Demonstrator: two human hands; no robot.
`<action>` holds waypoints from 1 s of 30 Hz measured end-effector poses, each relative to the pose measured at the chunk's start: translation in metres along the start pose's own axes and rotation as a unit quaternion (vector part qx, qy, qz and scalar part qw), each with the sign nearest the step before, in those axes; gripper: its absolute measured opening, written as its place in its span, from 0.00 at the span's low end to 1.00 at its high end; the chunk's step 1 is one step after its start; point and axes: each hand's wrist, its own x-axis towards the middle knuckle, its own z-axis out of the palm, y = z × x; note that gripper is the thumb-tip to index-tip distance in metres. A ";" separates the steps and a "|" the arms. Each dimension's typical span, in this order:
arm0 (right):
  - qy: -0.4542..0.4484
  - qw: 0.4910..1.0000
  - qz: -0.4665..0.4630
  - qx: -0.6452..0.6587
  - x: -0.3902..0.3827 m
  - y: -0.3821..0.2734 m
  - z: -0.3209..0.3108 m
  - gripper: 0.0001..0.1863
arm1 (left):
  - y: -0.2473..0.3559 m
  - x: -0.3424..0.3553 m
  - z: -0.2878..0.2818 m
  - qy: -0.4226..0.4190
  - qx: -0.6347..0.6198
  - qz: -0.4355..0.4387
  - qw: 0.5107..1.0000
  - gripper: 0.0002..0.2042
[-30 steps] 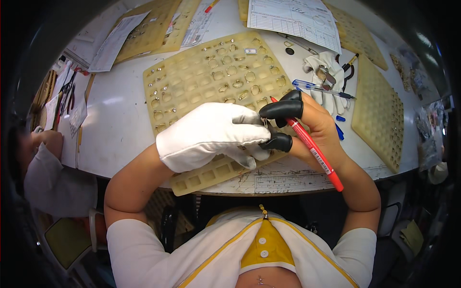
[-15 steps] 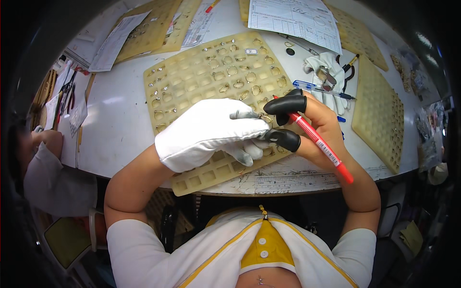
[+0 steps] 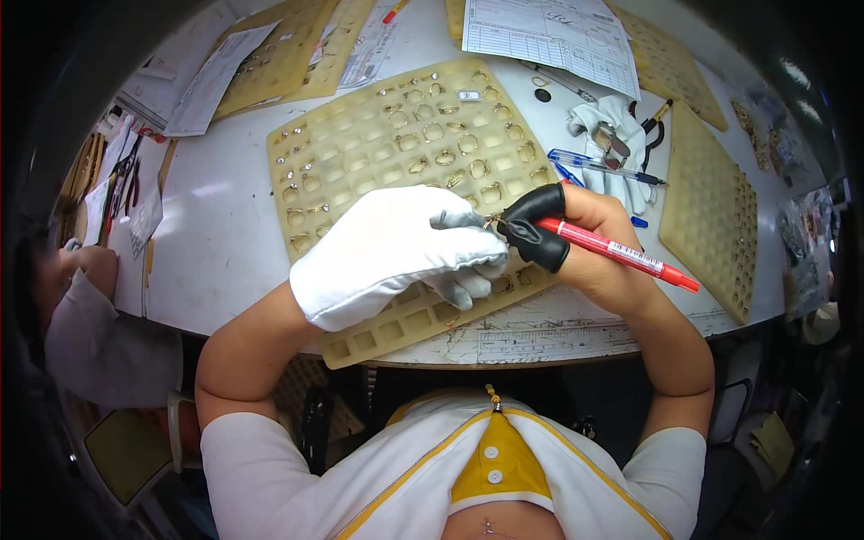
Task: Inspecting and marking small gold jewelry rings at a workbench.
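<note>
My left hand (image 3: 387, 256), in a white glove with grey-smudged fingertips, is closed with its fingers around a small ring (image 3: 490, 221). Black rubber cots cover the thumb and forefinger of my right hand (image 3: 585, 236), whose tips meet at that same ring. Lying across the right hand is a red pen (image 3: 621, 253), gripped behind the cots with its far end pointing out to the right. Under both hands sits a pale yellow pocketed tray (image 3: 310, 121), with rings standing in many pockets. My gloved hand hides part of its middle.
Right of the tray lie blue pens (image 3: 598, 166), a white glove (image 3: 621, 117) and a second pocketed tray (image 3: 706, 216). A printed form (image 3: 549, 40) covers the back. More trays (image 3: 270, 67) are at the back left. Another person's arm (image 3: 94, 265) rests at the left.
The red pen has swung from a steep slant to a flatter one, its tip now back behind the cots. My right thumb and forefinger have closed together at the ring.
</note>
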 end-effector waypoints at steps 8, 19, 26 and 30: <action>0.006 1.000 0.010 -0.006 0.000 -0.006 0.001 0.08 | -0.004 0.002 -0.005 -0.040 -0.064 -0.003 0.997 0.12; 0.012 0.999 0.002 0.037 -0.002 -0.003 0.002 0.07 | -0.004 0.002 -0.006 -0.059 -0.078 -0.016 0.995 0.13; -0.010 1.000 0.015 0.025 -0.002 -0.006 0.001 0.08 | -0.002 0.001 -0.006 -0.067 -0.071 -0.023 0.995 0.14; -0.001 1.000 -0.019 0.020 -0.003 -0.004 0.003 0.08 | -0.006 0.002 -0.006 -0.066 -0.078 -0.023 0.995 0.12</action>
